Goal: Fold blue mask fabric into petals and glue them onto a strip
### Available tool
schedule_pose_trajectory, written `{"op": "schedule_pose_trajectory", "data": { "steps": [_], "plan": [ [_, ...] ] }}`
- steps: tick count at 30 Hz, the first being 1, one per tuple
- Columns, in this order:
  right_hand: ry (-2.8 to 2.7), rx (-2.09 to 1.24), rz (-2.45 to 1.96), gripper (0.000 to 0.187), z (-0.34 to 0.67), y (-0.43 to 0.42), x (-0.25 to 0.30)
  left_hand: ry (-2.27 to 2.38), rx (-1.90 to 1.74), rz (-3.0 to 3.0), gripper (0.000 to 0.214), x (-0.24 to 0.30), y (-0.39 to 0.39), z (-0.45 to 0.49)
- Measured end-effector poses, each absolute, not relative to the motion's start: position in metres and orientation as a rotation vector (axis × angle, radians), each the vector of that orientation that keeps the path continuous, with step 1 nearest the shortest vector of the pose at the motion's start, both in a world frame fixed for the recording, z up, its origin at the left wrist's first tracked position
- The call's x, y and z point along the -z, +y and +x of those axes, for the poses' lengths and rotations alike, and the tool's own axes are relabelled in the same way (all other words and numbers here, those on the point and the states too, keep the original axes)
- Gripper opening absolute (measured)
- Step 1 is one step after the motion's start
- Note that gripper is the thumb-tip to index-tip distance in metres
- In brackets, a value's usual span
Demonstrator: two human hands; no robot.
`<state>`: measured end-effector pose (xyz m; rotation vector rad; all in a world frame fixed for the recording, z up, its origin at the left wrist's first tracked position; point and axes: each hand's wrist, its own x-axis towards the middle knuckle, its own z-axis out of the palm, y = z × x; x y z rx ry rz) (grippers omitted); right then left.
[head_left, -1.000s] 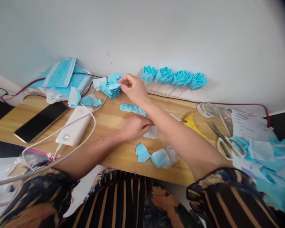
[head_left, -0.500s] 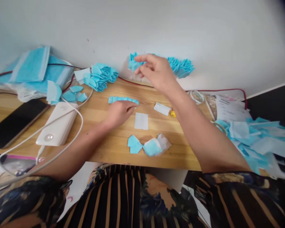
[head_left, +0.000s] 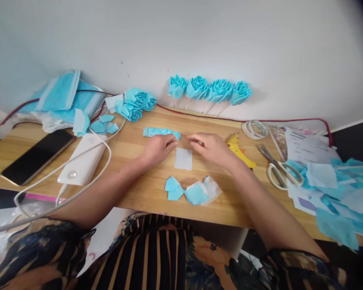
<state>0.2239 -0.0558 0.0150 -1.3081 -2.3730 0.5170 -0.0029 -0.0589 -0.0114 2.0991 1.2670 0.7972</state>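
My left hand (head_left: 160, 150) rests over the table with thumb and fingertips pinched together; anything between them is too small to make out. Just behind it lies a pleated strip of light blue fabric (head_left: 159, 131), its right end close to my fingertips. Facing it, my right hand (head_left: 211, 149) has its fingers drawn together in a pinch, and I cannot make out what they hold. Below the gap between both hands lies a small white square (head_left: 183, 159). Nearer to me are cut blue petal-like pieces (head_left: 174, 188) and a blue and whitish bundle (head_left: 198, 193).
Several blue fabric roses (head_left: 219, 90) on pale stems lean against the wall. A yellow glue gun (head_left: 240, 151) and scissors (head_left: 278, 169) lie right, beside blue scraps (head_left: 335, 185). Left are a phone (head_left: 38, 156), a white power bank (head_left: 83, 159) with a cable, and face masks (head_left: 59, 92).
My right hand has come down from in front of the roses to the tabletop, near my left hand, its fingers drawing together. The left hand stays pinched by the strip. The view has shifted slightly.
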Motion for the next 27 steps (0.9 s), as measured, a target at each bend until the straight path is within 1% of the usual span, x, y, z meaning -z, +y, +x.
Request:
{"op": "schedule_pose_trajectory", "data": {
  "steps": [3,12,17,19,22,25,27],
  "plan": [
    [-2.451,-0.441,-1.296,0.025,0.218,-0.056,-0.005,1.244,-0.811,2.099,0.025,0.010,-0.061,-0.002],
    [-2.454,-0.334,-1.266,0.024,0.220,-0.064,0.015,1.313,-0.933,2.025,0.040,0.011,-0.058,-0.004],
    [-2.440,-0.379,-1.236,0.021,0.220,-0.064,0.014,1.296,-1.001,1.950,0.045,0.007,-0.058,-0.004],
    [-2.438,-0.426,-1.232,0.019,0.222,-0.063,0.012,1.255,-1.051,1.899,0.041,0.007,-0.058,-0.005],
    [-2.439,-0.462,-1.250,0.012,0.225,-0.063,0.009,1.213,-1.100,1.831,0.028,0.011,-0.056,-0.005],
    [-2.456,-0.467,-1.278,0.005,0.224,-0.064,0.008,1.196,-1.067,1.860,0.024,0.016,-0.054,-0.005],
    [-2.475,-0.457,-1.286,0.004,0.222,-0.066,0.007,1.185,-1.030,1.899,0.021,0.018,-0.054,-0.004]
  ]
}}
